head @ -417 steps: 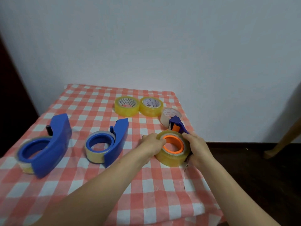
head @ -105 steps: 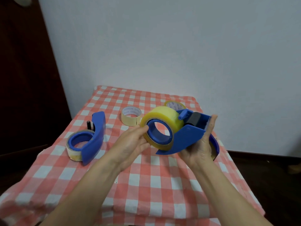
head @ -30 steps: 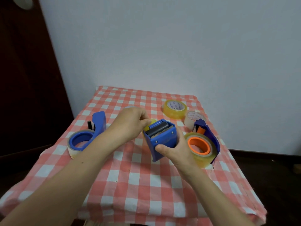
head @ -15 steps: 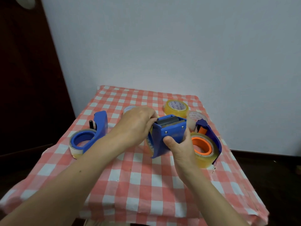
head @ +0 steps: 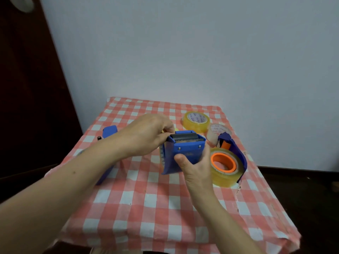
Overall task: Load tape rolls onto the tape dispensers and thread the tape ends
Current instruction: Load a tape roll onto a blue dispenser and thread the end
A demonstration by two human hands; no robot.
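My right hand [head: 197, 168] grips a blue tape dispenser [head: 183, 153] from below, holding it above the table with its toothed cutter edge facing me. My left hand [head: 146, 136] is closed at the dispenser's upper left corner, fingers pinched by the cutter; a sliver of yellow tape shows behind them. The roll on this dispenser is mostly hidden by the blue body and my hands. To the right lies a second blue dispenser [head: 236, 151] with a yellow roll on an orange hub [head: 222, 162].
A red-and-white checked cloth [head: 165, 208] covers the small table. A loose yellow tape roll [head: 196, 121] and a clear roll [head: 215, 133] sit at the back right. A third blue dispenser [head: 109, 132] lies at the left, partly behind my left arm. A white wall stands behind.
The held dispenser has tipped up so its cutter faces me more squarely. My left hand has slid to the cutter's left corner. The view has shifted slightly.
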